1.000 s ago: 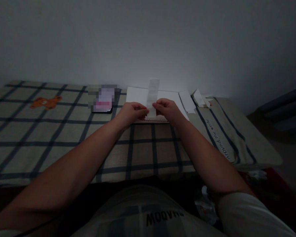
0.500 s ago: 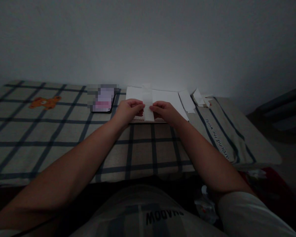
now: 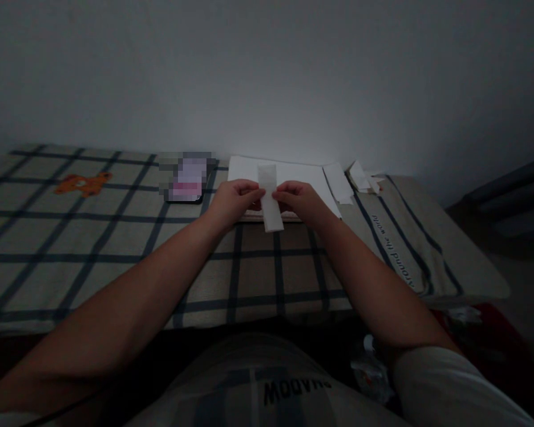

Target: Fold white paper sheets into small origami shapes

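One paper strip (image 3: 272,212) over the near edge of one white pad (image 3: 300,178)

Two hands share the single strip. The left hand (image 3: 235,198) pinches its left edge between thumb and fingers, the right hand (image 3: 303,198) its right edge, thumbs toward each other. The strip points away from the person, its near end reaching past the pad's near edge and slanting slightly right. Two bare forearms (image 3: 160,267) stretch forward and converge at the pad, knuckles outward.

Left of the pad lie one phone (image 3: 189,178), partly pixelated, and, farther left, one orange bear-shaped piece (image 3: 83,185). At the pad's right edge is one loose white paper piece (image 3: 338,184); just beyond it sit folded scraps (image 3: 360,177), too dim to count. One checked cloth (image 3: 256,279) spreads under the pad.
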Available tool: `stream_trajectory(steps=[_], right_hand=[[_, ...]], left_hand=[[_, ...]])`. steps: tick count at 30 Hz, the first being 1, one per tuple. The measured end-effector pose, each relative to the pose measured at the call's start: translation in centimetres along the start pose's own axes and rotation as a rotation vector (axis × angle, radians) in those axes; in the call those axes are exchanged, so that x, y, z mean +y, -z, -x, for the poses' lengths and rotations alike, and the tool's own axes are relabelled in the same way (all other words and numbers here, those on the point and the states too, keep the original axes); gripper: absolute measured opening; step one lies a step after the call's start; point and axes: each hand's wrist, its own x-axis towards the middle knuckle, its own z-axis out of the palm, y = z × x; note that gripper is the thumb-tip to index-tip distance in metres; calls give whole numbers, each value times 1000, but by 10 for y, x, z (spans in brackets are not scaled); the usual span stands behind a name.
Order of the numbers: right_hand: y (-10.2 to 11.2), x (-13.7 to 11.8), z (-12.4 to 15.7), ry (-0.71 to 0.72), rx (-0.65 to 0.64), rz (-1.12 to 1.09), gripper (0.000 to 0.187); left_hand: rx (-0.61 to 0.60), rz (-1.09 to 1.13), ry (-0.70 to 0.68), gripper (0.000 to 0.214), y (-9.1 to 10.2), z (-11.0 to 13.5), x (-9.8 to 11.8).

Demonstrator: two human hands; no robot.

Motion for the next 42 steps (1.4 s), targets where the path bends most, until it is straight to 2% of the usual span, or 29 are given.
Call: stream_trajectory(steps=[6, 10, 15, 18, 24, 32, 37, 42], right_hand=[[-1, -1, -1, 89, 13, -23, 28], [0, -3, 1, 66, -2, 4, 31], [-2, -3, 2, 15, -22, -3, 31], [-2, -1, 0, 14, -10, -29, 32], [1, 2, -2, 99, 1, -22, 28], [-1, 0, -1, 29, -6, -25, 31], [-2, -1, 0, 87, 5, -32, 35], [-2, -2, 1, 62, 35, 13, 33]], left_hand=[[-26, -12, 31, 16, 0, 1, 3], [-1, -27, 2, 12, -1, 1, 2], [35, 51, -75, 19, 0, -2, 1], [33, 43, -46, 18, 1, -2, 1], [1, 24, 32, 14, 1, -1, 2], [42, -16, -10, 18, 1, 1, 3], [3, -40, 13, 17, 0, 5, 6], [-8, -29, 13, 17, 0, 3, 5]])
